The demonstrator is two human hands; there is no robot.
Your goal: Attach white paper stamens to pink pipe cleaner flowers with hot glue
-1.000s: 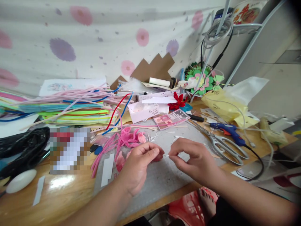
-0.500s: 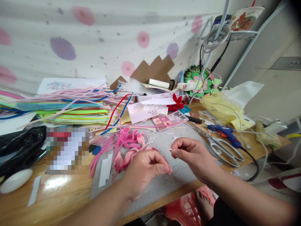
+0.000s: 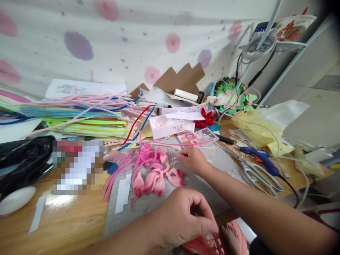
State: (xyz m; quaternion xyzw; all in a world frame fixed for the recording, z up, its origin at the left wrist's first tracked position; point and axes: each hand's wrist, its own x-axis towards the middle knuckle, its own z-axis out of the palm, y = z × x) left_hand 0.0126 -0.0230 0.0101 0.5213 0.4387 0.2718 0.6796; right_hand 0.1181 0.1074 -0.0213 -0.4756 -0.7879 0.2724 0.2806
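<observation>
My right hand (image 3: 192, 160) reaches forward across the grey cutting mat (image 3: 186, 202). Its fingers are curled down onto small white bits (image 3: 174, 160) lying just right of the pink pipe-cleaner petals (image 3: 155, 173). Whether it grips anything is hidden. My left hand (image 3: 186, 217) hovers low at the mat's near edge, fingers curled in with thumb against them; nothing shows in it. The pink petals lie between the two hands, on the mat.
Large scissors (image 3: 255, 170) and a blue glue gun (image 3: 261, 156) lie right of the mat. Stacks of coloured pipe cleaners (image 3: 79, 117) fill the back left, a palette (image 3: 198, 136) and white box (image 3: 166, 125) sit behind the mat, a black bag (image 3: 23, 159) at left.
The hands parted. My right hand moved forward and left to the white bits beside the petals. My left hand dropped back toward me, off the petals, which now lie uncovered.
</observation>
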